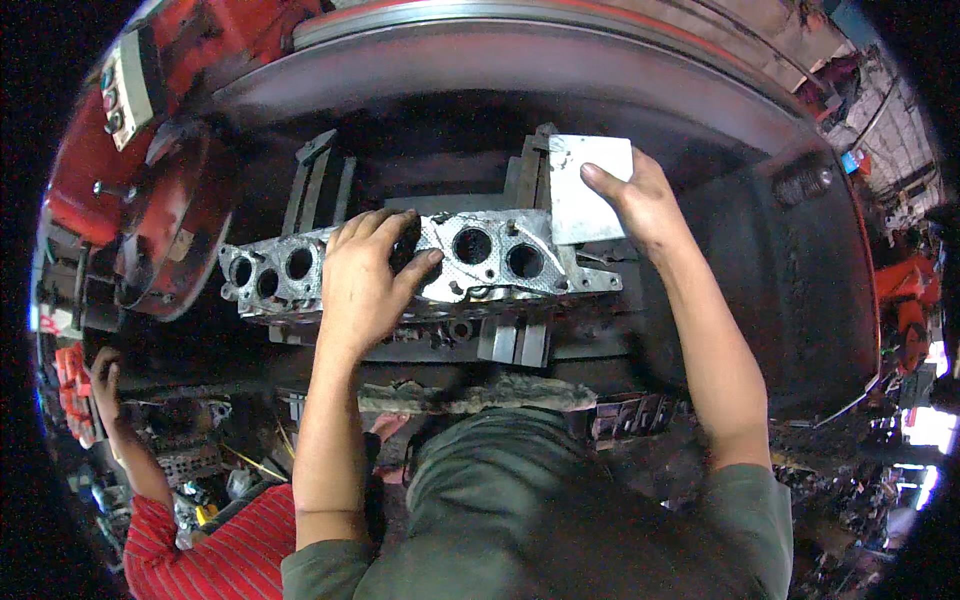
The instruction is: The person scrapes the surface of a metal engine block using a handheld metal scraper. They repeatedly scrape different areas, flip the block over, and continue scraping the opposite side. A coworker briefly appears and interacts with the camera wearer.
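A long metal cylinder head (590, 280) with round ports lies across the middle, and a grey dimpled gasket (440, 285) covers part of its upper face. Over its middle rests my left hand (365, 275), fingers curled at the far edge and thumb on the gasket, gripping it. My right hand (640, 205) is closed on the right side of a pale rectangular plate (588, 195), thumb on its face. The plate's lower edge overlaps the cylinder head's far right end; I cannot tell whether they touch.
Metal supports (305, 190) stand beneath and behind the cylinder head, inside a dark machine bed (740, 230). A red machine housing with a round part (175, 225) is at left, near a button box (130, 88). Another person in a red striped shirt (225, 550) is at lower left.
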`<state>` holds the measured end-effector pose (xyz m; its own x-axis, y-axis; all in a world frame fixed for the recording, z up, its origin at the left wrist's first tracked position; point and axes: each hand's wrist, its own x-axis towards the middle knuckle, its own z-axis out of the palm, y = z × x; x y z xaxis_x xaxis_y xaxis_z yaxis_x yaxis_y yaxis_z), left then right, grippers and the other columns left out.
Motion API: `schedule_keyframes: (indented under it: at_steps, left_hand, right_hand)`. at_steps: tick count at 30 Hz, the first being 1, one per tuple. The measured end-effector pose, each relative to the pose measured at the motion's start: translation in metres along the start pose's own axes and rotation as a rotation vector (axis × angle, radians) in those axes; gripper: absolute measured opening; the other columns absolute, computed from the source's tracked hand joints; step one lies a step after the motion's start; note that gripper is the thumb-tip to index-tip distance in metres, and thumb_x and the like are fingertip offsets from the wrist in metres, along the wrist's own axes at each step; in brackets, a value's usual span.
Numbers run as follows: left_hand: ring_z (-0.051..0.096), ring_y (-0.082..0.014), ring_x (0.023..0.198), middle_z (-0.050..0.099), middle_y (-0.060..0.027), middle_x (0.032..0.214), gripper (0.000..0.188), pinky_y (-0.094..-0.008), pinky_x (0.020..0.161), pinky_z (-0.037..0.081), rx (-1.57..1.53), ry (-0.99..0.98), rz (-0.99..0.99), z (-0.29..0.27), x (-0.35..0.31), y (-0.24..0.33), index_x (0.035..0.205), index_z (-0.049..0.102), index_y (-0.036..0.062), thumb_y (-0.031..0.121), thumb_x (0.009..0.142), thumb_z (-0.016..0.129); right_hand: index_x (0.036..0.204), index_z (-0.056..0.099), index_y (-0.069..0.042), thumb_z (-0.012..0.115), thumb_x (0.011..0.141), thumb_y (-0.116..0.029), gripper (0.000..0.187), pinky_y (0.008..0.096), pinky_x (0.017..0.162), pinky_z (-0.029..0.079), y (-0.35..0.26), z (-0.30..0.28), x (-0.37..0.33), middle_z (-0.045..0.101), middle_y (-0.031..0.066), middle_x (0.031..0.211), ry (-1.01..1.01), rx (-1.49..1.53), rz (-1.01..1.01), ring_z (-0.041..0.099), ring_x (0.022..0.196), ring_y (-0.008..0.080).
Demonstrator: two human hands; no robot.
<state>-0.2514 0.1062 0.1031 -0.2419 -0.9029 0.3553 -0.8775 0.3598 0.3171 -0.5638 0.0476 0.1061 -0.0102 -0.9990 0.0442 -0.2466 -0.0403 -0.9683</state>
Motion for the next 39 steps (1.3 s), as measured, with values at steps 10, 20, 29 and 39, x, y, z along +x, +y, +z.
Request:
schedule_keyframes:
  at_steps: [10,20,29,39]
  left_hand:
    - [0.061,-0.0401,0.11,0.069,-0.0174,0.111,0.046,-0.0485,0.099,0.045,-0.01,0.035,0.044,0.001,0.003,-0.004,0.113,0.071,0.002,0.032,0.08,0.08]
    - [0.062,-0.0382,0.109,0.069,-0.0162,0.111,0.045,-0.0485,0.099,0.045,-0.022,0.022,0.033,-0.003,0.005,0.001,0.114,0.071,0.0007,0.031,0.081,0.08]
    - [0.061,-0.039,0.118,0.068,-0.0177,0.121,0.047,-0.0472,0.103,0.045,-0.053,-0.022,-0.036,-0.002,0.003,-0.001,0.117,0.071,0.0037,0.029,0.078,0.082]
    - [0.057,-0.0321,0.111,0.064,-0.0105,0.11,0.035,-0.0455,0.095,0.044,-0.166,-0.028,0.27,0.005,-0.005,0.076,0.108,0.072,0.0068,0.024,0.079,0.08]
  right_hand:
    - [0.117,0.066,0.003,0.071,0.094,-0.02,0.033,0.0356,0.082,0.056,0.017,0.042,0.029,0.075,0.0133,0.103,-0.226,0.139,0.114,0.072,0.09,0.0216]
    - [0.116,0.067,-0.001,0.076,0.09,-0.031,0.041,0.0335,0.085,0.054,0.021,0.052,0.069,0.074,0.0093,0.105,-0.59,0.191,0.061,0.07,0.091,0.0191]
    - [0.121,0.066,0.0,0.076,0.09,-0.027,0.043,0.0328,0.088,0.054,0.025,0.049,0.068,0.073,0.0082,0.109,-0.631,0.245,0.212,0.069,0.095,0.0178]
    - [0.117,0.066,0.006,0.071,0.094,-0.018,0.034,0.0354,0.085,0.055,0.024,0.017,0.03,0.074,0.0156,0.105,-0.202,0.222,0.118,0.071,0.092,0.0224]
